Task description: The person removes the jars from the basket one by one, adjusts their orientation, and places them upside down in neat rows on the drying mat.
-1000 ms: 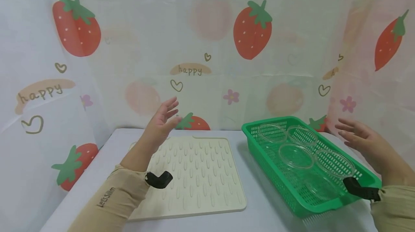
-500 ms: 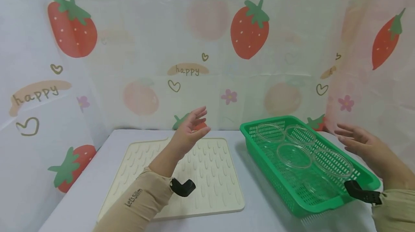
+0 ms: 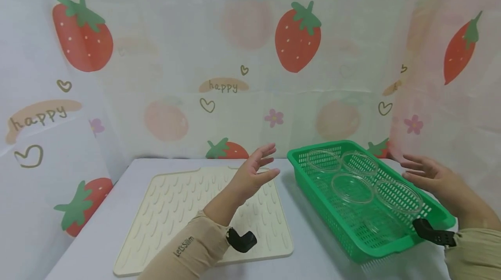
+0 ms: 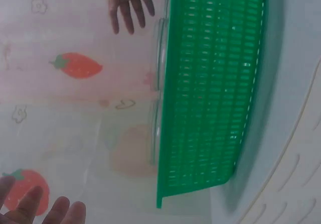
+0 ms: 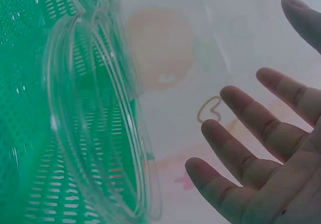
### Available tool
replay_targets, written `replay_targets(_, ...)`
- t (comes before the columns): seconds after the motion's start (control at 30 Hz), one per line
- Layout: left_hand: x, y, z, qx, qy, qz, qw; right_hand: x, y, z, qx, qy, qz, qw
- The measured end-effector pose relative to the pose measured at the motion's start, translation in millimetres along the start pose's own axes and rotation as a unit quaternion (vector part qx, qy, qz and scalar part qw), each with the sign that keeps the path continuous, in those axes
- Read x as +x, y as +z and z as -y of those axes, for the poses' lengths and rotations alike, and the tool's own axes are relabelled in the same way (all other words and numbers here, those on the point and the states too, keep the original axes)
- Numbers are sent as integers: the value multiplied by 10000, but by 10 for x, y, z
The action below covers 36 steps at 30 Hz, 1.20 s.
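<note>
White printed sheeting [image 3: 176, 32] hangs behind a table [image 3: 309, 241]. On the table lies a cream ridged mat [image 3: 168, 210]; to its right, apart from it, stands a green plastic basket [image 3: 325, 210], long axis running from far left to near right. Left hand [image 3: 252, 176]: above the mat, fingers extended and parted, holding nothing; basket lies to its right. Right hand [image 3: 434, 180]: beside the basket's right side, fingers spread, holding nothing, judged the nearer of the two. Clear round dishes [image 3: 353, 188], at least four, sit inside the basket, untouched.
</note>
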<state>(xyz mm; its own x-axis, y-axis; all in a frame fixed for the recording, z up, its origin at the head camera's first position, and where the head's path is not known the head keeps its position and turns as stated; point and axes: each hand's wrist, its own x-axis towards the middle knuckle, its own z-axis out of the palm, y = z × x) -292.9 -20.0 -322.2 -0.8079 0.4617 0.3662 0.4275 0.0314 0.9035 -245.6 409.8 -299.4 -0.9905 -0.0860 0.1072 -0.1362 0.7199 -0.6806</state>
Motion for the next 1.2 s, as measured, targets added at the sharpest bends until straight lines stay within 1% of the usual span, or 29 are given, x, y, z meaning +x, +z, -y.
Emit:
replay_targets(0.07, 2, 65, 10, 11, -16, 88, 10000, 2, -1, -41, 79, -106, 35, 9999)
replay_targets(0.1, 13, 93, 59, 13, 24, 111, 9999, 4, -1, -66, 118, -151, 63, 9998)
replay_targets(0.17, 3, 144, 79, 10, 18, 199, 9998, 2, 0, -113, 191, -197, 150, 9995)
replay_targets(0.37, -26, 236, 92, 44, -77, 375, 9993, -11, 13, -231, 232, 9, 298, 9993)
replay_targets(0.47, -41, 254, 49, -6, -110, 416, 9991, -3, 15, -276, 213, 74, 312, 9993)
replay_targets(0.63, -125, 278, -141, -20, -147, 509, 9986, 17, 23, -334, 320, 239, 534, 9978)
replay_targets(0.7, -148, 288, -176, -8, -135, 531, 9985, 23, 27, -352, 369, 276, 624, 9970)
replay_targets(0.77, -140, 298, -135, -41, -166, 532, 9984, 23, 29, -369, 376, 269, 669, 9967)
replay_targets(0.97, -84, 308, 70, -62, -140, 529, 9985, 7, 50, -398, 385, 221, 884, 9951)
replay_targets(1.1, -76, 315, 115, -89, -107, 594, 9981, -10, 62, -409, 580, 173, 1084, 9923)
replay_targets(1.2, -74, 322, 136, -91, -116, 615, 9980, -19, 67, -417, 617, 181, 1221, 9904)
